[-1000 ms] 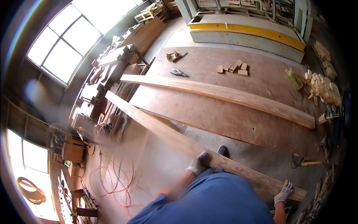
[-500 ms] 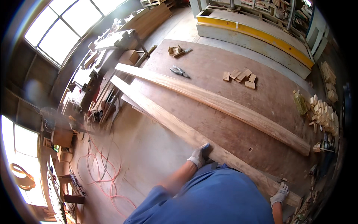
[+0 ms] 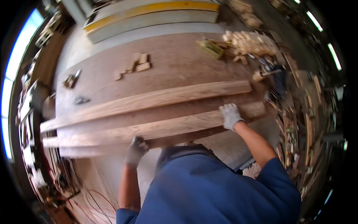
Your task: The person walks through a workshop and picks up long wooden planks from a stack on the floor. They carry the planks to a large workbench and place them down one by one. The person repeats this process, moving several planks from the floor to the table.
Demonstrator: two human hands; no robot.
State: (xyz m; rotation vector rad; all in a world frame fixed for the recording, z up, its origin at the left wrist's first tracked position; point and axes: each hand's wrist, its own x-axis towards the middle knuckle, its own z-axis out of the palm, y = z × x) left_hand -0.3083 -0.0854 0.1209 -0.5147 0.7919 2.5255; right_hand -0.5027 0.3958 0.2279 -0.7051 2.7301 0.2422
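Long, flat, pale-brown wooden board [image 3: 179, 126], probably stiff and heavyish, best held toward both ends; clasped by greyish-gloved left hand [image 3: 137, 151] at near edge, white-gloved right hand [image 3: 231, 115] toward right end. Over near side of broad, reddish-brown flat panel [image 3: 179, 71]; beyond, second pale plank [image 3: 167, 98].

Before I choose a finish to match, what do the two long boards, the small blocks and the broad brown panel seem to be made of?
Far board and near board: wood, apparently bare and smooth; streaked grain shows, though blur hides any sealer.
Small blocks: probably raw wood, from their pale matt faces.
Brown panel: perhaps plywood, dull and worn, with mottled reddish-brown patches.
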